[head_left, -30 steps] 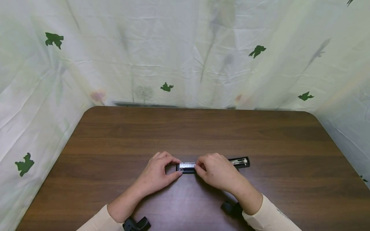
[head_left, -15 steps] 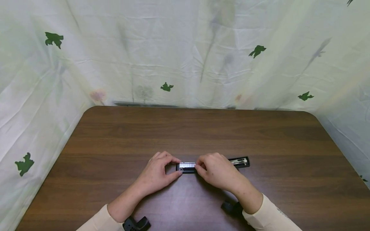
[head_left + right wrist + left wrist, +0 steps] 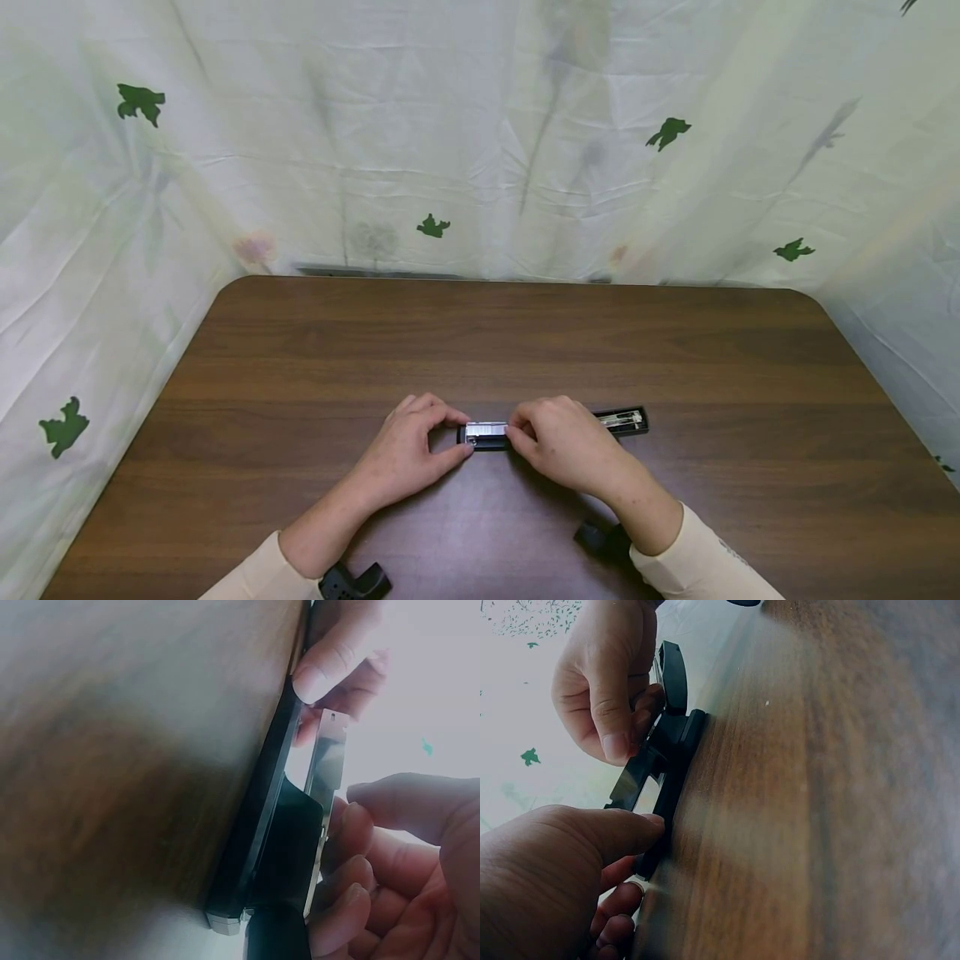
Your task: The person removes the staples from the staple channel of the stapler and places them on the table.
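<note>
A black stapler lies on the table, its top cover swung fully back to the right and its silver staple channel exposed. My left hand pinches the left end of the base between thumb and fingers. Over the middle of the stapler, my right hand has curled fingers and thumb at the channel, gripping it near the hinge side. In the left wrist view, the channel stands raised at an angle above the base, with a gap between them. My right hand hides the hinge area in the head view.
The brown wooden table extends to rounded far corners. A pale curtain with green leaf shapes hangs behind it and at both sides. Black wrist devices sit below both hands at the cream sleeves.
</note>
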Demonstrator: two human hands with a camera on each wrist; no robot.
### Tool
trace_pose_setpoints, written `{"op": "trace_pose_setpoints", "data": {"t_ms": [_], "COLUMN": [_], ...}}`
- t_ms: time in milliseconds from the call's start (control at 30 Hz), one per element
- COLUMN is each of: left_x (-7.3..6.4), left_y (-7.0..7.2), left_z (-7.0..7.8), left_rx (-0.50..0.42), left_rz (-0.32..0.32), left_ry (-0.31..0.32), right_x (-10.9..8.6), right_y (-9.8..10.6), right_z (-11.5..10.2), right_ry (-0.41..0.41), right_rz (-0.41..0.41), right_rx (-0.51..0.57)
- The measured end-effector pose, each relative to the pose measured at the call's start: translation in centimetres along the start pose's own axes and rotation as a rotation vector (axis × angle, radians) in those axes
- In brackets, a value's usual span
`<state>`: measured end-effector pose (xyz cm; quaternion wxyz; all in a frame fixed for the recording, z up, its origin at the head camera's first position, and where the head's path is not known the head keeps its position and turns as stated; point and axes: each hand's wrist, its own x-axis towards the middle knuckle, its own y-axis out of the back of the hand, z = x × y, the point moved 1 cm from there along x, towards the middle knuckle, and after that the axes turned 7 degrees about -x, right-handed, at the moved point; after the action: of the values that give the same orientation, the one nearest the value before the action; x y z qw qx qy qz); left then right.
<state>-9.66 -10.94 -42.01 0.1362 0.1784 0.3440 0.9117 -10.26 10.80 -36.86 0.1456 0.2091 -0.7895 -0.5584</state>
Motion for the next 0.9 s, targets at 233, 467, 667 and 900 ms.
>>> {"op": "trace_pose_setpoints", "data": {"t_ms": [233,467,667,900], "left_x": [-0.01,-0.04,-0.06,-0.03], "left_y": [0.04,0.06,0.04,0.05], "left_z": [0.01,0.04,0.05,0.03], "left_rx": [-0.004,-0.01,-0.011,-0.001], "left_rz": [-0.001,-0.001,0.004,0.004], "left_ry": [-0.006,-0.022,-0.023,-0.022], "right_x": [-0.02,0.02,-0.04,-0.07], "right_y": [-0.08,-0.29,-0.42,-0.42], "right_z": [0.01,0.03,-0.03,-0.05], "right_ry": [0.006,0.032,0.06,0.076], "right_rz": [0.029,0.063,0.083,0.105], "right_rx": [-0.01,-0.015,-0.028,-0.028]}}
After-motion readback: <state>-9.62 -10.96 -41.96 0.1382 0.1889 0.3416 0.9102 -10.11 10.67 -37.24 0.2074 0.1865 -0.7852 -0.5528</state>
